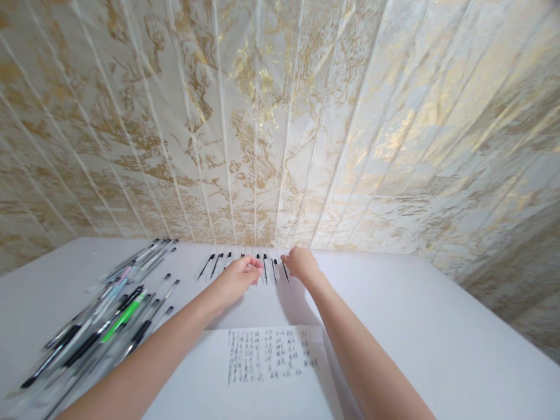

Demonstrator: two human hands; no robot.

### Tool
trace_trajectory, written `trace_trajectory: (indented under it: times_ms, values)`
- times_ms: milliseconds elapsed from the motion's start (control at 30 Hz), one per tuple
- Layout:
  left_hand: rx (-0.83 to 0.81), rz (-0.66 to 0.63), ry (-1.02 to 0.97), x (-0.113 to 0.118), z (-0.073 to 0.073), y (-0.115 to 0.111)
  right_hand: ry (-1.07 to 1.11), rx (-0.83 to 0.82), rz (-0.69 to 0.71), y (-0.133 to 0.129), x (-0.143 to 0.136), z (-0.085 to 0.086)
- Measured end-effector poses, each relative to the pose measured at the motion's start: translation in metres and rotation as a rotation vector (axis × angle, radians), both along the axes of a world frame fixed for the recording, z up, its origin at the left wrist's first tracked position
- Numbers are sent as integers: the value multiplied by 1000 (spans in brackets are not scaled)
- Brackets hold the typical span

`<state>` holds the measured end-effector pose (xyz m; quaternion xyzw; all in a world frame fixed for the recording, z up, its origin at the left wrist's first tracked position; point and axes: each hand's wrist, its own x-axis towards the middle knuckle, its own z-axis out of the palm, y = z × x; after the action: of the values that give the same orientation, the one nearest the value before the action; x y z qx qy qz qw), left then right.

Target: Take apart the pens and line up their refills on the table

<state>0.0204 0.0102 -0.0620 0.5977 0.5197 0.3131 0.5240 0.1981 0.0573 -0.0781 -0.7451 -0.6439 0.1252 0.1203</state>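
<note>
A row of slim, clear pens with black caps [265,268] lies near the table's far edge, side by side and roughly parallel. My left hand [240,277] is over the middle of this row, its thumb and fingers curled together. It covers parts of several pens, and what its fingertips hold, if anything, is hidden. At the row's right end my right hand [301,263] has its fingers closed at the capped top of the last pen [286,272]. That pen's lower part points down toward me.
A loose heap of pens [94,332] covers the table's left side, including a bright green one [124,318]. Between my forearms lies a sheet of paper [245,402] with handwriting. Behind the white table [420,326] rises a gold-patterned, ribbed backdrop [262,116].
</note>
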Motion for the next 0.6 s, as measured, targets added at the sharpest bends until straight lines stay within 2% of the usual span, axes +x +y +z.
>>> trace_trajectory:
  times_ms: [133,267,367,500,600]
  values:
    - [5,7,13,-3,0,2,14,-54,-11,3,2,-3]
    - [15,25,-12,-1,2,2,71,-30,48,-11,6,1]
    - [31,31,-86,1,7,0,154,19,172,-32,2,15]
    - [78,-26,-399,0,21,-6,381,142,453,-62,-20,39]
    - [152,63,-447,0,31,-12,559,304,537,-76,-39,46]
